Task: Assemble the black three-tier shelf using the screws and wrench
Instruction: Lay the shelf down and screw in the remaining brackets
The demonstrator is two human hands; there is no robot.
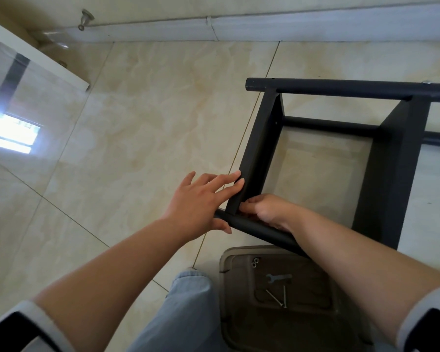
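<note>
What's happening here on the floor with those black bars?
A person is putting together a black metal shelf frame lying on its side on the beige tiled floor. The left hand rests flat, fingers straight, against a black shelf panel, steadying it. The right hand curls in at the corner where that panel meets a round black tube. A small silver wrench and two long screws lie unused in a brown plastic tray.

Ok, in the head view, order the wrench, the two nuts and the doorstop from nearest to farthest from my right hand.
From the right hand:
1. Nuts, just below it at the stool's top edge.
2. Wrench, lower on the stool.
3. Doorstop, far upper left by the wall.
</note>
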